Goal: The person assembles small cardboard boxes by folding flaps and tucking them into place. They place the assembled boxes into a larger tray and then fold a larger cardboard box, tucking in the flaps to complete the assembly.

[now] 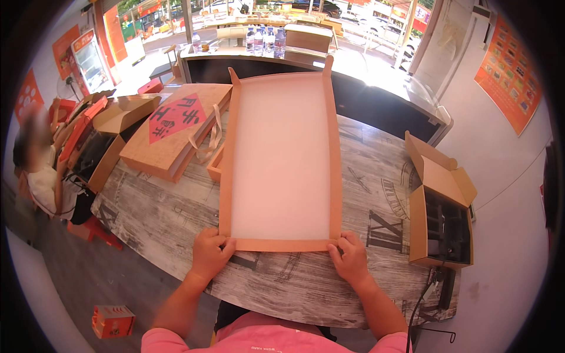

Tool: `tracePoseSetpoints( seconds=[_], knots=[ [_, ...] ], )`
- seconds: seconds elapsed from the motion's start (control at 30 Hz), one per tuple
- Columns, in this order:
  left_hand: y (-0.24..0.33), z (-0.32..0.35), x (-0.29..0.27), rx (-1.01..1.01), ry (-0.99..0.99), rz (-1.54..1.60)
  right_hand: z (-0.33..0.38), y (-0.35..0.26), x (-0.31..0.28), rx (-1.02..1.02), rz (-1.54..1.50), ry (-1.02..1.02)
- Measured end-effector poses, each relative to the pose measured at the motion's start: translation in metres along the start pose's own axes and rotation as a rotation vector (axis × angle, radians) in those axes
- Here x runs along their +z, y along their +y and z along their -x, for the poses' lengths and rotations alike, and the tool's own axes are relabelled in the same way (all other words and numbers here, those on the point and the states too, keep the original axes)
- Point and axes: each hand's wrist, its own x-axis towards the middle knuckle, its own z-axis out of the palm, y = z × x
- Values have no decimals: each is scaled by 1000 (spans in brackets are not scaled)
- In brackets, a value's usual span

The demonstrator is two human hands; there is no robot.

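A long, shallow cardboard tray (281,156) lies before me on the table, white inside with brown folded sides. Two tabs stick up at its far corners. My left hand (213,252) is closed in a pinch on the near left corner, thumb on the brown rim. At the near right corner, my right hand (349,256) pinches the rim the same way. Just left of the tray sits a flat brown gift box (170,126) with a red diamond label and a ribbon handle (207,141). A small part of another brown box (216,165) shows beside the tray's left edge.
An opened carton (441,217) with black items stands at the table's right end, a cable (419,303) below it. Another open carton (97,150) is at left, near a seated person (47,182). Water bottles (265,42) stand on the far counter; a small orange box (113,322) is on the floor.
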Motion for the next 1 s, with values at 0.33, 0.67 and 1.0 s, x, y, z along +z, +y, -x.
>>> tracePoseSetpoints(
  seconds=[0.33, 0.67, 1.0],
  knots=[
    [12, -8, 2, 28, 73, -54, -4, -8, 2, -253, 194, 54],
    [17, -8, 1, 10, 92, -60, -10, -14, 2, -255, 236, -79],
    [0, -1, -14, 294, -35, -81, -10, -7, 3, -231, 191, -88]
  ],
)
